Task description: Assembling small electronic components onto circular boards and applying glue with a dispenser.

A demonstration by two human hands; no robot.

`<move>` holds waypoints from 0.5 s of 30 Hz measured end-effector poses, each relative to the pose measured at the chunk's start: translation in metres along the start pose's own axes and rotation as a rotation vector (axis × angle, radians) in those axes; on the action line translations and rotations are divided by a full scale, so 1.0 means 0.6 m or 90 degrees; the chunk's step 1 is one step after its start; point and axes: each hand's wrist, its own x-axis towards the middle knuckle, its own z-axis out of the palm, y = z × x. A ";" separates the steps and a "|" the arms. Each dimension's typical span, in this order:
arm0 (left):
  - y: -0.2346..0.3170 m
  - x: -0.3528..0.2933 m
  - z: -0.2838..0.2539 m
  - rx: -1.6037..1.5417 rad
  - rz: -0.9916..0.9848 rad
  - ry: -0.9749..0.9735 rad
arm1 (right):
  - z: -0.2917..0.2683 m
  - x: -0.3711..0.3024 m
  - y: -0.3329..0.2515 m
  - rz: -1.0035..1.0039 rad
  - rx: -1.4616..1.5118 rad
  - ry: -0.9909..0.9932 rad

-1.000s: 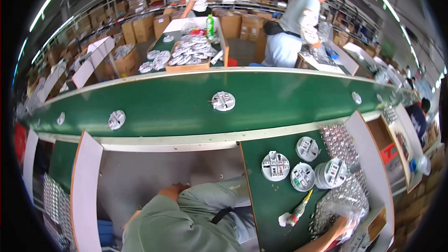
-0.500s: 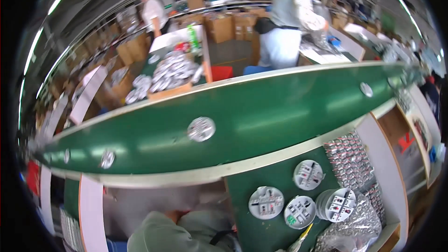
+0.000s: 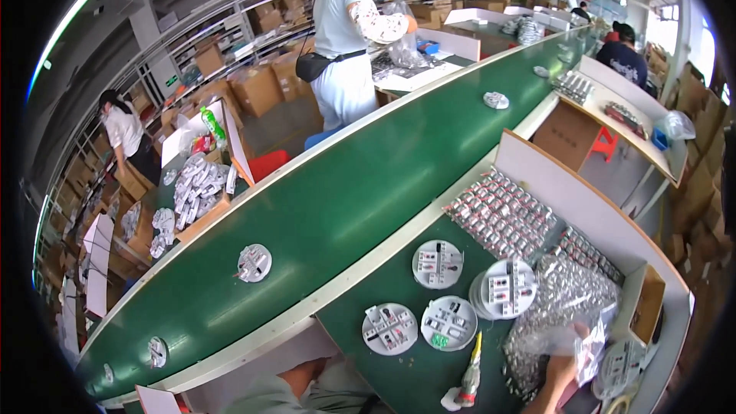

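My right hand (image 3: 563,370) reaches in from the lower right, over a clear plastic bag (image 3: 567,291) full of small silvery parts. Crinkled film and motion blur cover its fingers, so their grip cannot be made out. My left hand is not in view. Left of the bag stands a stack of round white discs (image 3: 510,288) fitted with small parts. Three single discs lie near it: an upper one (image 3: 438,264), a left one (image 3: 389,329), and one with a green piece (image 3: 448,323). A tool with a yellow tip (image 3: 471,372) lies closer to me.
Rows of silvery parts with red bits (image 3: 502,215) lie against a white partition (image 3: 590,199). Beyond the bench runs a green conveyor belt (image 3: 345,218) carrying spaced discs. A person (image 3: 341,46) stands across it; another bends at far left. An open cardboard box (image 3: 648,303) sits right.
My view has swung to the right, so the bench now sits further left and more of its right end shows. My right hand has come into view at the plastic bag.
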 end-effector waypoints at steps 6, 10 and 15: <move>0.044 -0.091 -0.003 -0.089 0.057 -0.053 | 0.001 0.004 -0.004 -0.134 -0.040 0.216; 0.090 -0.118 -0.028 -0.165 0.091 -0.078 | -0.009 0.021 -0.044 -0.052 0.001 0.177; 0.217 -0.238 -0.023 0.175 0.382 -0.071 | -0.008 0.025 -0.051 -0.003 0.086 0.171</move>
